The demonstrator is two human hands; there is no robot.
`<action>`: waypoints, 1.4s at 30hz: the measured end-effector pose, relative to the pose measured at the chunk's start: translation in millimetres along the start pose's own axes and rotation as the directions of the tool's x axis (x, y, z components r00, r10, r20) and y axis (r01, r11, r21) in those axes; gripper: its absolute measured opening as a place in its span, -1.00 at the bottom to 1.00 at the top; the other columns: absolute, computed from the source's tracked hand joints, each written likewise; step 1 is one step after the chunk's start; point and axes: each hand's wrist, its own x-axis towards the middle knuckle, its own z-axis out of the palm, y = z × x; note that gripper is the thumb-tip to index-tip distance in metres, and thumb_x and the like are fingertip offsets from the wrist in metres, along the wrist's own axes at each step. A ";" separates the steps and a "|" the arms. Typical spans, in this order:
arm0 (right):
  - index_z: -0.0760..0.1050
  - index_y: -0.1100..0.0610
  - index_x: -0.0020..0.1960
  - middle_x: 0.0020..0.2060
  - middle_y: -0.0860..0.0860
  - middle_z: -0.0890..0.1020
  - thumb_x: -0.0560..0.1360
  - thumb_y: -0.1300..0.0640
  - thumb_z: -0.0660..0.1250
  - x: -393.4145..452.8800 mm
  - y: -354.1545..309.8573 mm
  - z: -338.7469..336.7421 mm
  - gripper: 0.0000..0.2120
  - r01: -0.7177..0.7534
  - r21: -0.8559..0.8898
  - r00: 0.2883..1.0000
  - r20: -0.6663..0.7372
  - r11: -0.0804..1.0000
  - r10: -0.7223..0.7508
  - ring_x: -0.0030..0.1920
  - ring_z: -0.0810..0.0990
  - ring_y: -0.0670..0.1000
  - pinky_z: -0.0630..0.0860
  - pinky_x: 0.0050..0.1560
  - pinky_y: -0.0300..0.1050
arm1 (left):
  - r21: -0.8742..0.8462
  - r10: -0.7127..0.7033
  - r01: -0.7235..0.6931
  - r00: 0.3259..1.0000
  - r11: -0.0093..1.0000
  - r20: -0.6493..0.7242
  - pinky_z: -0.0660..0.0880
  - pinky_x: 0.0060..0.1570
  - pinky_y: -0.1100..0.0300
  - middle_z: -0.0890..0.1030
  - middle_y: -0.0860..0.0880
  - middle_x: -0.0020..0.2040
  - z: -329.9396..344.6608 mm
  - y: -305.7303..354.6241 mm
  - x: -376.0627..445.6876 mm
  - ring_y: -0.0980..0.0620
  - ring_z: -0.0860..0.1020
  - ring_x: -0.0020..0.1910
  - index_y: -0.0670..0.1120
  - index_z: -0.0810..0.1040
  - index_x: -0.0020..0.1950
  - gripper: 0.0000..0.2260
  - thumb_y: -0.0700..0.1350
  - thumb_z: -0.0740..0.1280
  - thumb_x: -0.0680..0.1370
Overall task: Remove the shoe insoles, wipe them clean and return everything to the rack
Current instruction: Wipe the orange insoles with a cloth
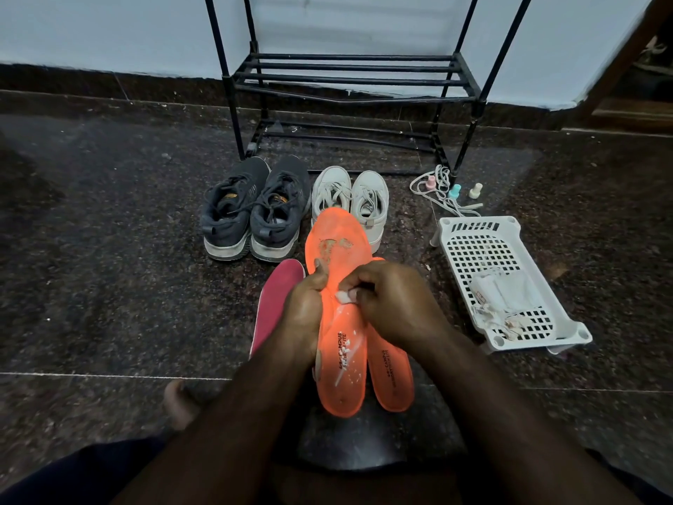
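Note:
My left hand [304, 309] grips an orange insole [337, 242] at its middle, thumb on top, holding it lengthwise in front of me. My right hand [395, 304] pinches a small white wipe [344, 297] against the insole's surface. White streaks and specks show on the insole's heel part. A second orange insole [391, 373] lies under it to the right. A dark pink insole [276, 297] lies on the floor to the left. Behind stand a pair of dark grey sneakers [255, 209] and a pair of white sneakers [349, 202]. The black shoe rack [349, 78] stands bare at the wall.
A white perforated basket [510, 286] with white wipes and scraps sits on the floor at the right. White laces and three small pastel bottles [455, 191] lie beside the rack's right leg. My bare foot [178, 402] rests at lower left on the dark stone floor.

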 end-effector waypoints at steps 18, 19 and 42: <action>0.67 0.04 -0.09 -0.13 -0.07 0.68 0.40 0.32 0.37 2.2 2.5 2.7 -0.78 -0.042 -0.052 0.991 -0.130 0.998 0.035 -0.07 0.60 -0.06 0.45 0.03 -0.21 | -0.087 -0.053 0.057 0.998 0.995 0.044 0.55 0.07 -0.10 0.68 -0.26 -0.01 4.5 1.4 -4.6 -0.20 0.68 -0.07 -0.25 0.58 0.18 -0.48 0.17 0.08 0.68; 0.67 0.03 -0.09 -0.13 -0.07 0.69 0.41 0.31 0.37 1.1 0.9 5.5 -0.78 -0.038 -0.070 0.995 -0.099 0.997 0.031 -0.06 0.61 -0.06 0.47 0.04 -0.17 | -0.098 -0.063 0.068 0.997 0.993 0.050 0.60 0.00 -0.07 0.69 -0.26 -0.06 5.4 1.6 -5.9 -0.18 0.70 -0.13 -0.26 0.62 0.10 -0.47 0.16 0.08 0.68; 0.68 0.05 -0.05 -0.18 -0.07 0.70 0.46 0.17 0.40 -2.6 -13.3 2.5 -0.88 -0.148 0.022 0.988 0.051 0.989 0.147 -0.15 0.62 -0.11 0.44 -0.13 -0.24 | -0.118 -0.082 0.097 0.988 0.988 0.131 0.61 -0.01 -0.09 0.70 -0.25 -0.04 7.8 4.6 -12.4 -0.21 0.71 -0.11 -0.25 0.74 -0.08 -0.35 0.25 0.08 0.65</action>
